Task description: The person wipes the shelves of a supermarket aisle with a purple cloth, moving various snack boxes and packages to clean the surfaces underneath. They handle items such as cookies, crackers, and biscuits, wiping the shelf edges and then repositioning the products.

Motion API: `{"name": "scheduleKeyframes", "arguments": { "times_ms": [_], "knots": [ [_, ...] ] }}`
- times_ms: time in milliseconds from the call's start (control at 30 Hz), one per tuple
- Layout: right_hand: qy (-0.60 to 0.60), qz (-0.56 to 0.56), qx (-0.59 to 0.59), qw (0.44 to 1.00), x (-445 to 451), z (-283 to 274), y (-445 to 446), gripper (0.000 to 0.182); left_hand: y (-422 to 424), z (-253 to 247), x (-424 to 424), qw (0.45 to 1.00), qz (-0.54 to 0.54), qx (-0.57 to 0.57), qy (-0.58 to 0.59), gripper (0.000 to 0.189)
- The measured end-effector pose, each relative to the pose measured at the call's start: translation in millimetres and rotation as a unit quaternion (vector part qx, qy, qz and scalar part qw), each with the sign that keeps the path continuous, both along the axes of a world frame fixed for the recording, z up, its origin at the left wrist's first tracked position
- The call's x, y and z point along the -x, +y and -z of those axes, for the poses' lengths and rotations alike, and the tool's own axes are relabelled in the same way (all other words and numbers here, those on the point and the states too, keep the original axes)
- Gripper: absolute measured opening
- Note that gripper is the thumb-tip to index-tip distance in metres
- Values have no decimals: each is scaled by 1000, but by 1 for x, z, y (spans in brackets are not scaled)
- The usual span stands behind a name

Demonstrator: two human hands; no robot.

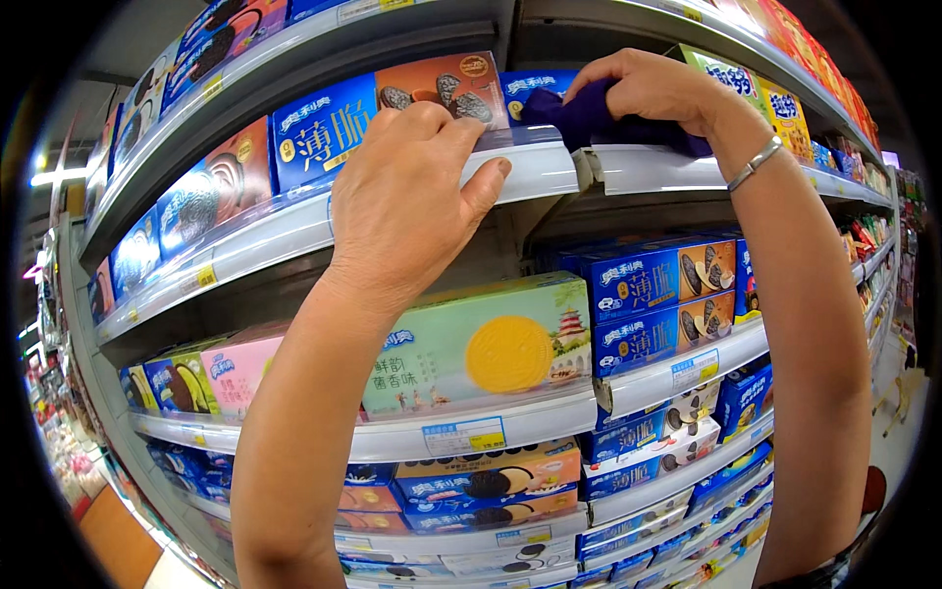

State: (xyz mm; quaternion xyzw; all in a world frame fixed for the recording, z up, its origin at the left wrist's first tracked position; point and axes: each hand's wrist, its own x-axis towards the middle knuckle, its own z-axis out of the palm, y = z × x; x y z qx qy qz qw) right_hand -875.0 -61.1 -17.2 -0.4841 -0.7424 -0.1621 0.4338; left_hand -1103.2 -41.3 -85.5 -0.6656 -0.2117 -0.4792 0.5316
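Note:
My left hand (412, 191) is at the front edge of an upper shelf, over a blue Oreo box (320, 132) and a brown box panel (449, 85) with pictured cookies. Its fingers are bent over the box front and the clear plastic edge strip; whether they grip anything is hidden. My right hand (647, 88), with a metal bangle (754, 163) on the wrist, holds a dark purple cloth (589, 114). The cloth lies across the shelf edge, against another blue box (533, 85).
Below, a long green cookie box (478, 346) stands on a white shelf with a price label (464, 436). Stacked blue boxes (636, 291) stand right of it. Green and yellow packages (784, 114) are beyond my right wrist. A higher shelf (276, 55) runs overhead.

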Motion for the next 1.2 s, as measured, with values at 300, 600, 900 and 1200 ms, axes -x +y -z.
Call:
{"name": "scheduleKeyframes", "arguments": {
  "times_ms": [300, 600, 900, 1200],
  "knots": [
    [-179, 220, -54, 957, -40, -19, -11, 40, 1, -1, -1, 1000, 5, -9, 1, 31],
    [68, 85, -142, 984, -123, -16, -53, 23, -10, -40, -39, 997, 12, -73, 25, 26],
    [150, -69, -127, 978, -108, 2, -17, 38, 0, -93, -102, 965, -229, 128, 2, 32],
    [144, -7, 51, 988, -86, -7, 3, 41, 14, -109, -117, 920, -258, 293, 19, 26]
  ]
}}
